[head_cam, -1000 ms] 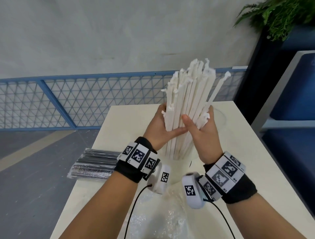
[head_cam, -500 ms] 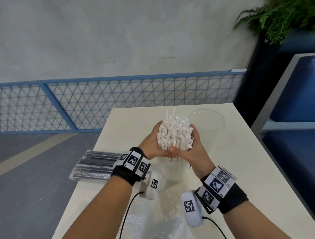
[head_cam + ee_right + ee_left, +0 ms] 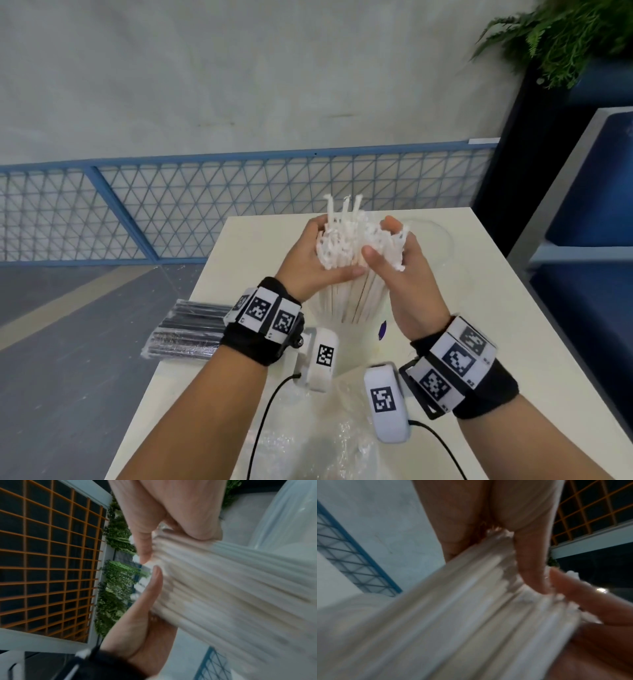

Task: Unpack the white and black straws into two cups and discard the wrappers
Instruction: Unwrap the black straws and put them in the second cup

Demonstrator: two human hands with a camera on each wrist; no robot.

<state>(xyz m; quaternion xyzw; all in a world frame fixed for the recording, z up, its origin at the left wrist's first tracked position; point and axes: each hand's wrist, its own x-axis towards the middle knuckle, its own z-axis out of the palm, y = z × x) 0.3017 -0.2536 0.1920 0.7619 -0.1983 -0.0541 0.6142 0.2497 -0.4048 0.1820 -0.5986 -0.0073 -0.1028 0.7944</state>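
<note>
A thick bundle of white straws (image 3: 346, 250) stands upright, its lower ends inside a clear cup (image 3: 363, 346) on the table. My left hand (image 3: 317, 255) grips the bundle's top from the left and my right hand (image 3: 394, 255) grips it from the right. Three straws stick up above the rest. The wrist views show the straws (image 3: 471, 615) (image 3: 223, 588) blurred, with fingers (image 3: 530, 561) (image 3: 145, 547) curled on them. A second clear cup (image 3: 442, 233) stands behind my right hand. A wrapped pack of black straws (image 3: 191, 329) lies at the table's left edge.
A crumpled clear plastic wrapper (image 3: 342, 442) lies on the white table (image 3: 496, 325) near its front edge, between my forearms. A blue mesh fence (image 3: 205, 212) runs behind the table. A dark planter with a fern (image 3: 565, 37) and a blue seat (image 3: 589, 205) stand to the right.
The bundle was held high above the table a second ago, then came down into the cup. My hands now hold its top, and a few straws have risen above the others.
</note>
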